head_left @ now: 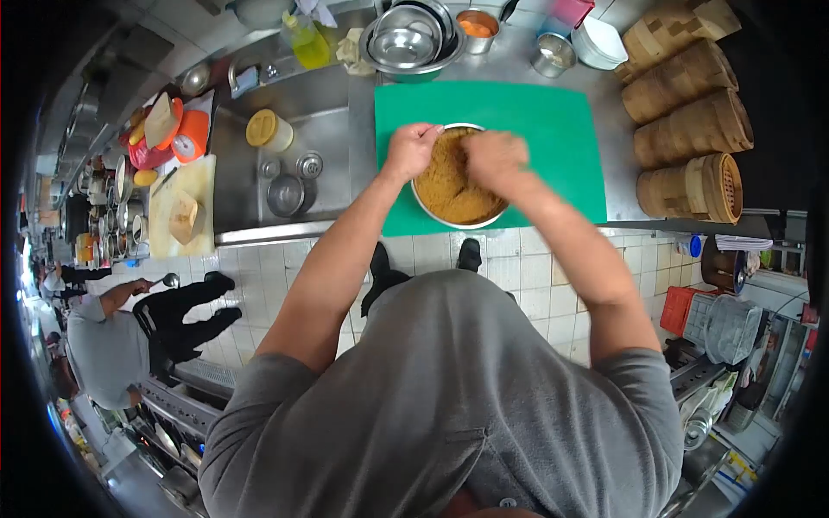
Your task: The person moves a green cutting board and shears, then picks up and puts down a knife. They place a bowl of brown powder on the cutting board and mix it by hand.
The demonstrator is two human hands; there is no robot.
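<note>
A round metal bowl (466, 224) of yellowish-brown crumbly mixture (446, 177) rests on a green cutting board (553, 129). At its upper left, my left hand (412, 150) is closed on the rim. Over the right part of the bowl is my right hand (496, 161), blurred by motion, its fingers low at the mixture. Whether it holds a tool or some mixture is hidden.
A sink (324, 112) with a yellow-lidded jar (269, 130) lies left of the board. Stacked metal bowls (403, 43) stand behind it, bamboo steamers (691, 186) at right. At far left a co-worker (108, 345) holds a ladle (170, 281).
</note>
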